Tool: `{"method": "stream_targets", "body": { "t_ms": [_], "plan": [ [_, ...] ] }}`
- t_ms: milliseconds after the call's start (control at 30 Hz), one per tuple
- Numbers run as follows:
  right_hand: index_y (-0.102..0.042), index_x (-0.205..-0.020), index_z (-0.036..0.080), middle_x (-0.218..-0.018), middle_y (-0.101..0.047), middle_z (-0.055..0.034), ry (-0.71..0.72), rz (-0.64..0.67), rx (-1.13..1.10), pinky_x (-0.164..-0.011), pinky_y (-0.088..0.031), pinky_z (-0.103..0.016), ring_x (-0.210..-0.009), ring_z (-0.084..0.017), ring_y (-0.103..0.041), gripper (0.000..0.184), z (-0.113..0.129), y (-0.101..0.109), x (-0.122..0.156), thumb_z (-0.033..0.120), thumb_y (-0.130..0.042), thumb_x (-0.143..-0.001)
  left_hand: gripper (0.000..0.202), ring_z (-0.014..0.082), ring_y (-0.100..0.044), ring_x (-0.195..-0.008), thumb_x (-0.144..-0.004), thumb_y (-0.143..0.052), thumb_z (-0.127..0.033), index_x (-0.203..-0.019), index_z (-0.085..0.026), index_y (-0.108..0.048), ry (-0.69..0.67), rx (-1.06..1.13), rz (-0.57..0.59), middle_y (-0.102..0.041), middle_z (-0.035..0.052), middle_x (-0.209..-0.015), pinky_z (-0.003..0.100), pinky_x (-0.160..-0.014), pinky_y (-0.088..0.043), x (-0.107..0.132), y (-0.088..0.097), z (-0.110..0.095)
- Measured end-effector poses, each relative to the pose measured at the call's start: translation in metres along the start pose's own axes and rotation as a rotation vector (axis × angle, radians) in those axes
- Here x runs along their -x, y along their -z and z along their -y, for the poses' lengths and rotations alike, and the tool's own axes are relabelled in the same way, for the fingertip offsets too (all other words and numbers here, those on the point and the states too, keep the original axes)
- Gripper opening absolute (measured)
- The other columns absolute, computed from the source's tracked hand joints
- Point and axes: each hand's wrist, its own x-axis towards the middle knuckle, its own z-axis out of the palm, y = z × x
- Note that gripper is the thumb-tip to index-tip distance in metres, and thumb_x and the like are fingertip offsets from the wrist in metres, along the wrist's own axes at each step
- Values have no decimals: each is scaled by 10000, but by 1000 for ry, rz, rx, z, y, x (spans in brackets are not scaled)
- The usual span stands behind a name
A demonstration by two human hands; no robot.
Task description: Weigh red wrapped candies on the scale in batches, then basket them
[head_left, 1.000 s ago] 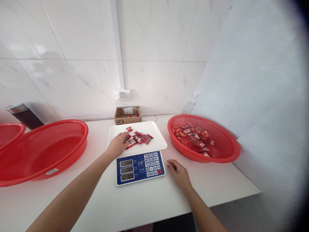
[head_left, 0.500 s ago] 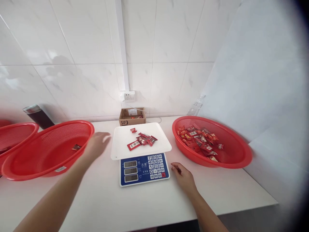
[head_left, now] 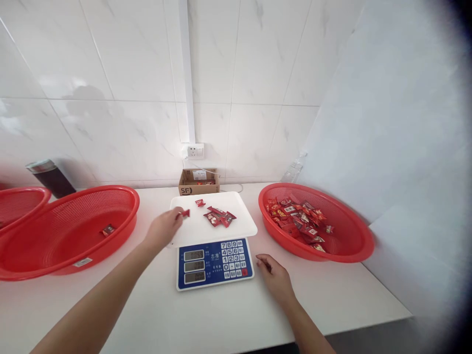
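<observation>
My left hand [head_left: 164, 228] is closed over the left side of the scale's white tray [head_left: 241, 228], pinching a small red snack packet [head_left: 185, 213] between thumb and fingers. A few more red packets [head_left: 217, 216] lie bunched in the middle of the tray, and a lone small packet [head_left: 200, 202] sits towards its back edge. The scale's blue keypad panel [head_left: 216, 275] faces me, with three small displays. My right hand [head_left: 276, 280] rests on the table just right of the keypad, its fingers loosely curled and nothing visible in them.
At right stands a red basket [head_left: 354, 250] holding many red packets. A second red basket [head_left: 121, 241] at left contains one packet [head_left: 108, 229]. Another red basket [head_left: 25, 194] and a dark flask [head_left: 53, 179] are further left. Behind the scale sits a cardboard box [head_left: 191, 189].
My left hand has moved right from beside the left basket to over the tray and taken hold of a red packet. The packet at the tray's front left no longer lies there. My right hand stays put.
</observation>
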Motion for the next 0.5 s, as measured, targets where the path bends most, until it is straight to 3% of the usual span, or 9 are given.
{"method": "stream_targets", "body": {
  "t_ms": [133,233,333,500],
  "plan": [
    [-641,-860,222,-878,-693,-39,-2,11,12,-748,-489,-313,-791,-196,-631,281,1,0,-1,423,-475,-752,371,261,-598,-832,-863,-264,-344,-1072,-203,-536,300,-219,-225,-642,103,-947,346,-653,-444,6,51,55],
    [-643,-850,224,-867,-695,-35,-1,21,29,-732,-492,-311,-779,-196,-633,278,2,0,-1,423,-475,-753,376,320,-538,-1010,-843,-310,-322,-1072,-156,-557,331,-232,-250,-599,137,-1090,415,-766,-445,6,67,82],
    [-646,-837,232,-864,-698,-32,-9,17,29,-723,-494,-316,-780,-204,-635,263,1,0,-3,421,-489,-743,389,283,-521,-1073,-839,-340,-342,-1105,-154,-553,198,-112,-148,-581,116,-1168,394,-850,-439,-5,49,74],
    [-647,-845,246,-877,-698,-23,-5,4,2,-728,-500,-315,-796,-205,-639,251,-2,-2,-3,418,-496,-744,371,193,-460,-1177,-803,-445,-306,-1159,-264,-538,-120,-45,41,-531,34,-1269,313,-969,-371,-43,-10,14]
  ]
}}
